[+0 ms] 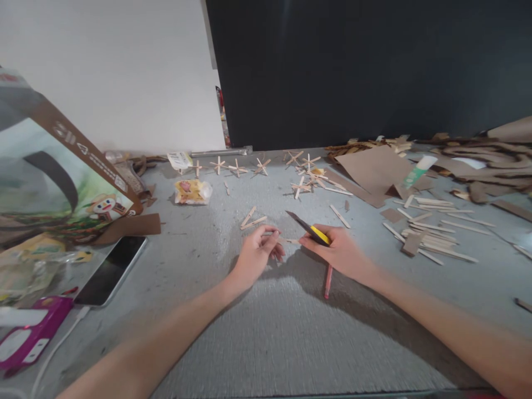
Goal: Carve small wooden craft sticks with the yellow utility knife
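In the head view, my right hand (343,252) is closed around a yellow and black utility knife (320,235), its blade pointing up and to the left. A short wooden stick (291,241) spans the gap between my two hands. My left hand (258,249) has its thumb and fingers pinched at the stick's left end. The stick's other end meets the fingertips of my right hand. Beneath the right hand lies a red pencil-like rod (328,284), partly hidden. Just beyond my left hand, wooden sticks form a V shape (251,219) on the table.
Several star-shaped stick pieces (238,168) stand along the back. Loose sticks (436,235), cardboard (368,173) and a glue stick (419,170) are at right. A yellow packet (192,192) lies back left; a phone (111,271), purple device (35,332) and bag (54,166) occupy the left.
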{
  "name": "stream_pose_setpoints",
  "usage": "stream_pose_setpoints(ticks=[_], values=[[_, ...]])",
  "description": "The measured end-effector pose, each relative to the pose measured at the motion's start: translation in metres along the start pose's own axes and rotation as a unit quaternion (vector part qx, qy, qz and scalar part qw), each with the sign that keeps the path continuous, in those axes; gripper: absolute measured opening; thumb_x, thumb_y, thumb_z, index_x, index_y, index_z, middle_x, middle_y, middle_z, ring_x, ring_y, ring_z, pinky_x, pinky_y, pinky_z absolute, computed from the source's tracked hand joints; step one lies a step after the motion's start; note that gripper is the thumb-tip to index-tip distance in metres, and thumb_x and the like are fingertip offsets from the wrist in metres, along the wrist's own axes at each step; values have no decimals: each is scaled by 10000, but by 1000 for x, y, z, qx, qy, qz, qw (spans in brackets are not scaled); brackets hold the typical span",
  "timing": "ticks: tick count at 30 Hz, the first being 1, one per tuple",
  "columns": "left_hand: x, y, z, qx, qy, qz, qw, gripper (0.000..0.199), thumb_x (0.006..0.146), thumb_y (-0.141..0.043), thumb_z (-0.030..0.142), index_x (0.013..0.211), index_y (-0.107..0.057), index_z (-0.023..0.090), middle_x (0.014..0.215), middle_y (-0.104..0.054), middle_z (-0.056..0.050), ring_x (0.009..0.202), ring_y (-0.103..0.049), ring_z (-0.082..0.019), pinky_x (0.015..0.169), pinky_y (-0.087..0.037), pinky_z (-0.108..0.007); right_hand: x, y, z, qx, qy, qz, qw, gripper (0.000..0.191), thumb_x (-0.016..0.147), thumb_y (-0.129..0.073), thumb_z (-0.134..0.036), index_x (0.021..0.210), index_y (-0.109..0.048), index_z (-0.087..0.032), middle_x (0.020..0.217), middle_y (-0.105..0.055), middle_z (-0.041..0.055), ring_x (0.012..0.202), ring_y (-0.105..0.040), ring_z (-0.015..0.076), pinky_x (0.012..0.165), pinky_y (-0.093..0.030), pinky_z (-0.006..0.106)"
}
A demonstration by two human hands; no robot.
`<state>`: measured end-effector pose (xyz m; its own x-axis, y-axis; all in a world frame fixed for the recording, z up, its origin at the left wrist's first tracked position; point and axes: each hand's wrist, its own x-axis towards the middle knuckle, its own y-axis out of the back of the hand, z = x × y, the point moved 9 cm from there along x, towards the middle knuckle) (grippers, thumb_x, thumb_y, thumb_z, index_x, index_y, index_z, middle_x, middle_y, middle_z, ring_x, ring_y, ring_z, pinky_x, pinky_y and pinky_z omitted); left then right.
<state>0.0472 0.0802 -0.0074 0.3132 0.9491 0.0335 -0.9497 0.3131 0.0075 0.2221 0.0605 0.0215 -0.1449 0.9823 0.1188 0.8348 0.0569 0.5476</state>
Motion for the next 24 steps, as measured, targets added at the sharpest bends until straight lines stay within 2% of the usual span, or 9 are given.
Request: stream_pose_setpoints(ticks=[5, 9, 13, 15, 18, 20, 24], values=[[-2, -7, 1, 33, 8, -40, 999, 351, 907, -650, 551, 907, -646, 201, 700, -704, -28, 614, -642, -164, 645, -504, -300, -1, 3, 9, -3, -11, 43, 999, 440, 887, -633, -622, 697, -573, -229, 623, -439, -20, 586, -396, 151, 528, -323, 284], [-10, -19, 9, 138, -17, -97, 985, 245, 930, -572, 369, 753, -645, 216, 670, -677, -21, 644, -608, -172, 660, -465, -298, -1, 5, 12, 6, -6, 67, 998, 425, 860, -652, -621, 713, -607, -225, 637, -478, -14, 608, -418, 158, 541, -343, 283], [-18, -34, 14, 221, -57, -156, 961, 233, 933, -522, 259, 722, -614, 225, 613, -612, 7, 567, -536, -152, 624, -409, -283, -3, 3, 7, 14, -3, 67, 998, 429, 862, -640, -633, 731, -646, -225, 663, -567, 2, 640, -496, 178, 585, -403, 298], [-18, -32, 11, 206, -45, -148, 966, 217, 959, -499, 274, 773, -599, 227, 610, -607, 14, 551, -531, -148, 616, -408, -277, -3, 5, 4, 18, 5, 73, 997, 405, 865, -648, -625, 783, -672, -229, 696, -613, 6, 663, -541, 187, 618, -436, 306], [-14, -20, 5, 134, -10, -93, 987, 224, 1014, -462, 383, 888, -571, 232, 629, -635, 9, 566, -564, -157, 616, -439, -273, -4, 10, 2, 38, 19, 103, 994, 397, 835, -691, -620, 907, -714, -230, 767, -673, 20, 716, -590, 203, 669, -469, 317], [-12, -15, 4, 113, -15, -65, 991, 262, 1023, -472, 457, 928, -563, 231, 668, -679, -8, 582, -589, -161, 632, -464, -278, -5, 10, 4, 48, 11, 113, 992, 431, 821, -700, -650, 886, -723, -225, 738, -657, 20, 689, -571, 198, 646, -454, 314], [-14, -18, 8, 200, -51, -66, 976, 273, 1022, -498, 457, 962, -618, 219, 698, -721, -28, 547, -593, -162, 586, -445, -276, -5, -5, 8, 59, -30, 75, 995, 477, 797, -701, -695, 854, -738, -222, 642, -582, -7, 602, -492, 171, 564, -392, 298]])
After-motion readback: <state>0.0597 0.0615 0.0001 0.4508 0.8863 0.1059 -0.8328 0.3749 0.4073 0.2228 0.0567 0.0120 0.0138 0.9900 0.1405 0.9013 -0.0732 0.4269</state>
